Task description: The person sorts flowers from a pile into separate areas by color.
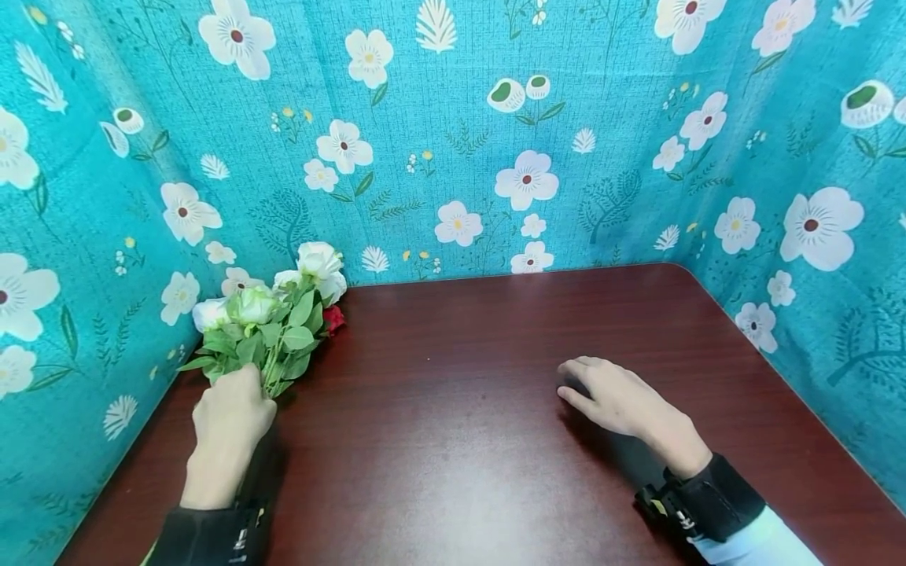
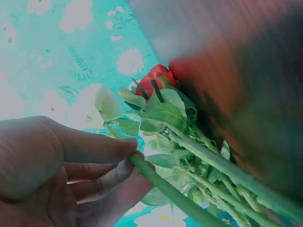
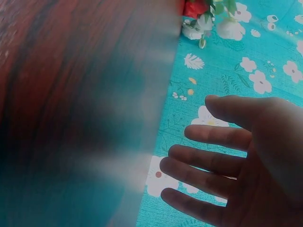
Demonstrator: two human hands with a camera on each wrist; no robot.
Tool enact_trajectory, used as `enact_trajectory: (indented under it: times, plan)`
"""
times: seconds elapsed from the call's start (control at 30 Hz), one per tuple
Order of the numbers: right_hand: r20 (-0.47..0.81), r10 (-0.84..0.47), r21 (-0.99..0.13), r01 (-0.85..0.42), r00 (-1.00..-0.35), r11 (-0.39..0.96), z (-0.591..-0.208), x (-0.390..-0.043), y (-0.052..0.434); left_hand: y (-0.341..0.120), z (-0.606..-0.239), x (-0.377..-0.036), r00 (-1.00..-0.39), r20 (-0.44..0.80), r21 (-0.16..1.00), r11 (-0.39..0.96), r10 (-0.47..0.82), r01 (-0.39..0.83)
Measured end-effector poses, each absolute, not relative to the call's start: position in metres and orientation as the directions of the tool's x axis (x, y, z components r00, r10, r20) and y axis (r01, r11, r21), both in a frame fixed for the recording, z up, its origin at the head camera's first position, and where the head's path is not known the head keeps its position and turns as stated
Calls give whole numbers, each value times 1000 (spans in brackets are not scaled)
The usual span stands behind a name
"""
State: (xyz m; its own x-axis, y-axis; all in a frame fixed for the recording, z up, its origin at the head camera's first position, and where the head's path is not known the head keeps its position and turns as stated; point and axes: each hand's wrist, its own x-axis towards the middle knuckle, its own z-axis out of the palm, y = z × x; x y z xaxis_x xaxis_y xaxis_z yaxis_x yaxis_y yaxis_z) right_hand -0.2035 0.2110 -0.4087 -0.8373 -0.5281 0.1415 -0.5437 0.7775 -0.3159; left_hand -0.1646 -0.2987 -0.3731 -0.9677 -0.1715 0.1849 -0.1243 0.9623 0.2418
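My left hand [image 1: 232, 417] is at the left side of the table, at the near end of a bunch of white roses [image 1: 321, 261] with green leaves. In the left wrist view its thumb and fingers pinch one green stem [image 2: 175, 193], which leads up to a pale white rose [image 2: 107, 102]. Several other stems lie beside it, outside the grip. A red rose [image 1: 333, 319] shows at the bunch's right edge, partly hidden by leaves. On the right, my right hand [image 1: 617, 399] hovers low over the table, holding nothing. Its fingers [image 3: 208, 158] are spread and relaxed in the right wrist view.
The dark reddish-brown table [image 1: 439, 377] reflects light near its front. A turquoise flowered cloth [image 1: 439, 157] stands around its back, left and right sides. The roses lie close to the cloth in the far left corner. Black bands [image 1: 722, 495] circle both wrists.
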Motion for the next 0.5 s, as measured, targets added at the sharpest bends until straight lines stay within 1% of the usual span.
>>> enact_trajectory:
  times: [0.13,0.3,0.5]
  plan:
    - [139,-531,-317,-545,-836,776,-409,-203,211,-289,-373,-164,-959,246,254,964,-142,-78]
    - [140,-531,-319,-546,-835,775,-409,-204,212,-277,-373,-167,-950,294,262,965,-103,-23]
    - [133,-530,-320,-542,-838,777,-408,-204,212,-265,-371,-170,-951,303,277,961,-64,24]
